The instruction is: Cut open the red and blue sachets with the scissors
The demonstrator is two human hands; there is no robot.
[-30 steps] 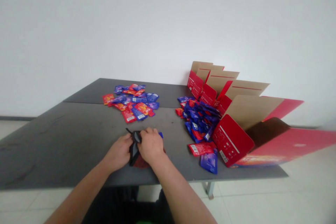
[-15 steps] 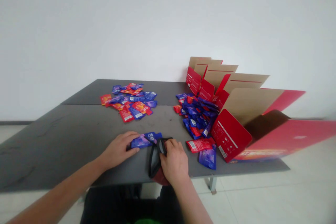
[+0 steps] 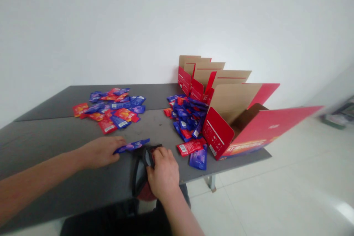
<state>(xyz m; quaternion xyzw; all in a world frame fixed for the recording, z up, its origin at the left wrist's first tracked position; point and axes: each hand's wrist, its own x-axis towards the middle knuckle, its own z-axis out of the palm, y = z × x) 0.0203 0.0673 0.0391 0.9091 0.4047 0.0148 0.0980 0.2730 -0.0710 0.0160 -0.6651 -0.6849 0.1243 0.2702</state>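
Observation:
My left hand (image 3: pixel 103 151) is closed on one end of a blue-purple packet (image 3: pixel 134 146), held tilted nearly edge-on above the table. The packet's free end points right, toward my right hand (image 3: pixel 165 169). That hand is closed around the upper right side of a black-and-dark-red item (image 3: pixel 141 177) at the table's front edge. The item has black edging and a dark red lower part; its exact kind is unclear, and my fingers hide part of it. A red packet (image 3: pixel 190 146) and a purple packet (image 3: pixel 198 158) lie to the right of my right hand.
A loose pile of red and blue packets (image 3: pixel 118 107) lies on the grey table (image 3: pixel 55 132) at the back left. A denser heap of packets (image 3: pixel 186 114) rests against several open red cardboard boxes (image 3: pixel 218 131) along the right side. A white wall stands behind.
The view has turned right, so everything appears farther left. My left hand has drawn the packet away from the black-and-dark-red item and tipped it edge-on. My right hand keeps its grip.

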